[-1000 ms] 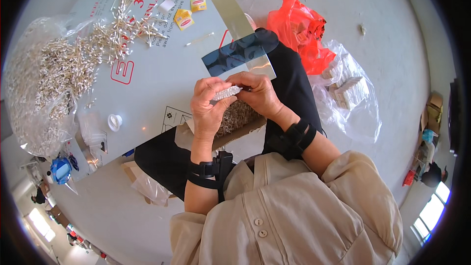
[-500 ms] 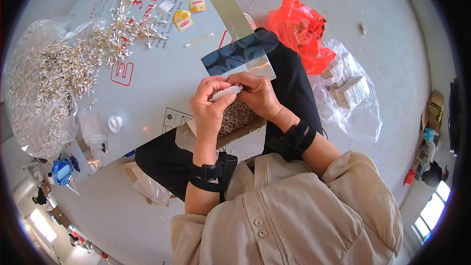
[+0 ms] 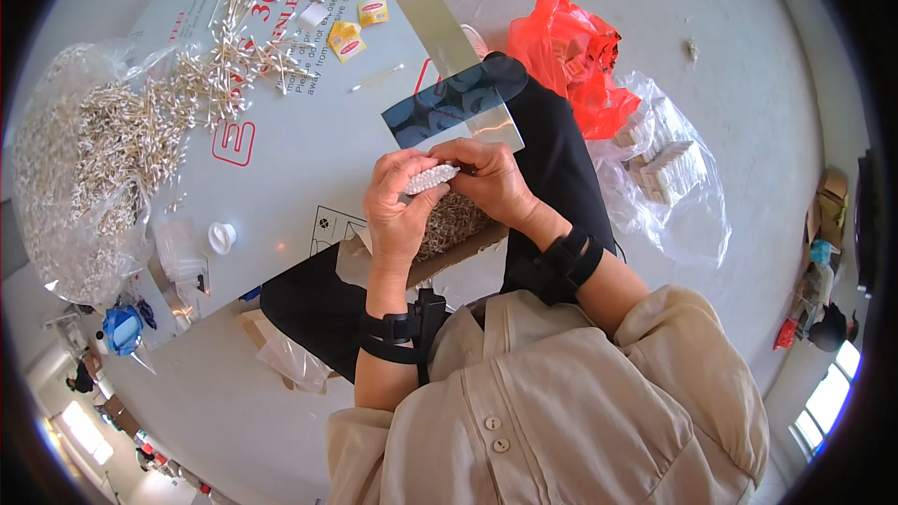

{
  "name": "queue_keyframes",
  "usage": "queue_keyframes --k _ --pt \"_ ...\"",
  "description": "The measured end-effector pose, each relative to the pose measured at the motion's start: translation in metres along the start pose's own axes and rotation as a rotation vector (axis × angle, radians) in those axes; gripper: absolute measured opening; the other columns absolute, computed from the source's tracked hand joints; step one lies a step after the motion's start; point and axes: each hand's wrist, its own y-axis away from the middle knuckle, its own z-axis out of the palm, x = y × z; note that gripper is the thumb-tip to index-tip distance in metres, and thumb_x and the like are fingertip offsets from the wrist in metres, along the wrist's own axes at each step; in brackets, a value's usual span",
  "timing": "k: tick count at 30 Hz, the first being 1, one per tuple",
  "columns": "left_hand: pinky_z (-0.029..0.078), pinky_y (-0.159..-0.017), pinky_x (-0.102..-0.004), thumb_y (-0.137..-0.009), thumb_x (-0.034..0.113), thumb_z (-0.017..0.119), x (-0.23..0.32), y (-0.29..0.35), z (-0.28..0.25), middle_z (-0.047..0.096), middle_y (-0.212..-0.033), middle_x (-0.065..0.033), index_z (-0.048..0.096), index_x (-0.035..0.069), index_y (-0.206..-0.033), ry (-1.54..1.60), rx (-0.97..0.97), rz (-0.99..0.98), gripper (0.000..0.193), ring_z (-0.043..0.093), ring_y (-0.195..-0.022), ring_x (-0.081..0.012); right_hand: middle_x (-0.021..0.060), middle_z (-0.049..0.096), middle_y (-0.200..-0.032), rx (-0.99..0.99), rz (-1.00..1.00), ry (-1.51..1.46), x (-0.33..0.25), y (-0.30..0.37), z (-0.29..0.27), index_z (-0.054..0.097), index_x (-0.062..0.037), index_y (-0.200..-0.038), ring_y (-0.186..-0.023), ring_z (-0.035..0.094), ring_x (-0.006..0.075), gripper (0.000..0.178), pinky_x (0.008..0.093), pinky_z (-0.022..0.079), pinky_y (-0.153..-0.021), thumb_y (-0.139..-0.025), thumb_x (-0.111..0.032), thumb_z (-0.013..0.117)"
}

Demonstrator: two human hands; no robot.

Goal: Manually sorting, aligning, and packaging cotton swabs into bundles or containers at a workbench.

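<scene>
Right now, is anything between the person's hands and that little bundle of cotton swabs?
Nothing visible. Both the left hand and the right hand already grip the bundle of cotton swabs directly, above a tray of swabs on the lap.

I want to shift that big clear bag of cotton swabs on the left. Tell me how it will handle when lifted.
The clear bag of swabs would probably sag and change shape, since its thin film slumps loosely. It looks light for its bulk. It seems open toward the loose swabs spread beside it, so tilting may spill more.
</scene>
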Motion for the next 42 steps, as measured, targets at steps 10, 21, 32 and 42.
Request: queue_keyframes --k 10,21,32,42 --pt "0.05 -0.079 -0.029 -0.07 -0.002 0.079 0.003 -0.004 0.001 0.064 -0.099 -0.0075 0.069 0.003 -0.097 -0.028 0.041 0.017 0.03 0.062 -0.09 -0.0181 0.0107 0.066 -0.08 -0.033 -0.034 0.063 -0.006 -0.002 -0.003 0.068 0.0003 -0.097 -0.071 0.063 0.0153 0.025 0.028 0.049 -0.064 -0.073 0.007 0.066" --pt "0.047 -0.063 -0.0215 -0.08 0.003 0.077 0.009 0.003 -0.012 0.067 -0.084 -0.0028 0.066 -0.004 -0.09 0.372 0.063 -0.403 0.016 0.058 -0.072 -0.006 -0.0027 0.06 -0.074 -0.148 0.215 -0.044 -0.02 0.0 -0.012 0.068 0.0033 -0.093 -0.069 0.052 0.003 0.012 0.0217 0.043 -0.061 -0.083 -0.003 0.071" --pt "0.042 -0.051 -0.0199 -0.085 0.009 0.074 0.013 0.014 -0.006 0.061 -0.071 0.0005 0.065 0.0 -0.079 0.539 0.167 -0.514 0.013 0.055 -0.06 -0.0055 -0.0015 0.057 -0.066 -0.054 0.503 -0.33 -0.037 0.008 -0.005 0.069 0.0018 -0.082 -0.057 0.048 0.005 0.012 0.0212 0.037 -0.052 -0.084 -0.009 0.072" --pt "0.042 -0.052 -0.0218 -0.088 0.022 0.073 0.01 0.021 -0.006 0.057 -0.069 0.0015 0.067 0.0 -0.077 0.501 0.26 -0.421 0.025 0.052 -0.059 -0.006 0.0016 0.058 -0.061 -0.043 0.479 -0.448 -0.035 0.013 -0.001 0.07 0.0027 -0.078 -0.051 0.049 0.0077 0.012 0.0228 0.036 -0.047 -0.081 -0.008 0.074"
